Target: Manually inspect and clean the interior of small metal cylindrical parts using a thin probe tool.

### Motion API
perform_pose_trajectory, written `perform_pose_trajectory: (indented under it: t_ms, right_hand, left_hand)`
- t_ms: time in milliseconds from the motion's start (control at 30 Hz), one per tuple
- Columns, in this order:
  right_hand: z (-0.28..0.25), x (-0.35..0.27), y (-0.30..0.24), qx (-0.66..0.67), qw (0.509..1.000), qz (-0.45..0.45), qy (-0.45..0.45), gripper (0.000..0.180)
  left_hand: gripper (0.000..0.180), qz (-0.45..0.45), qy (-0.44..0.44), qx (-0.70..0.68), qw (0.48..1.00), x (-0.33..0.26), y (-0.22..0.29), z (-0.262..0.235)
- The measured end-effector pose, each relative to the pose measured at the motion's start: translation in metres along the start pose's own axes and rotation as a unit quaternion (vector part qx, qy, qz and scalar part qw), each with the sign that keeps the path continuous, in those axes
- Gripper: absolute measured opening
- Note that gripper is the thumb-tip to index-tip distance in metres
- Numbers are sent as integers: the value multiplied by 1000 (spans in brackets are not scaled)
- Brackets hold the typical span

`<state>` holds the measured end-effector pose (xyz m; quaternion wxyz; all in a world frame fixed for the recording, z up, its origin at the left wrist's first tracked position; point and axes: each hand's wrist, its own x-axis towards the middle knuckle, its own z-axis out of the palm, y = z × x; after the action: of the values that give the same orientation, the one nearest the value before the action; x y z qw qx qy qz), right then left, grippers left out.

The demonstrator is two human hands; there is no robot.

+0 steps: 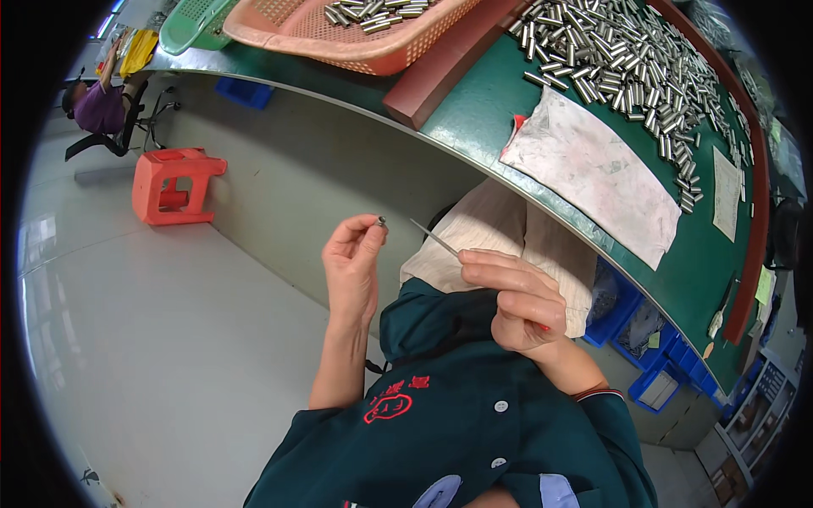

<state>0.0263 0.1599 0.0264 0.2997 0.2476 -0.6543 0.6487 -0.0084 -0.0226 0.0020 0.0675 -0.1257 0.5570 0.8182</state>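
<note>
Between the thumb and fingertips of my left hand [351,254] is a small shiny metal sleeve [381,221], its end showing above the thumb. My right hand [517,296] is closed on a slim metal needle file [434,237]; a bit of red shows at the palm, perhaps its handle end. The file's tip points up and left toward the sleeve, with a short gap between them. Both hands are held over my lap, off the table's near edge. Many similar metal sleeves [627,63] lie heaped on the green table [474,110].
A stained white cloth [593,173] lies along the table edge. Beyond a red-brown wooden bar [432,85] stands a pink basket [373,57] of metal sleeves. Blue bins [648,339] sit under the table at right. A red stool [174,186] and a seated person [100,107] are at left.
</note>
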Motion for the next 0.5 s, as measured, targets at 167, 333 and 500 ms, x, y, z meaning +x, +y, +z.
perform_pose_trajectory:
  t_ms: [167,333,500]
  right_hand:
    - [5,-2,4,-2,1000,3,25,15]
    - [1,-5,4,-19,999,33,-4,9]
    - [3,-7,3,-4,999,52,15,10]
  left_hand:
    - [13,-41,-51,-70,995,-3,-4,0]
    - [14,-67,-70,-79,992,-3,-5,2]
    - [14,-65,-73,-55,994,-4,-7,2]
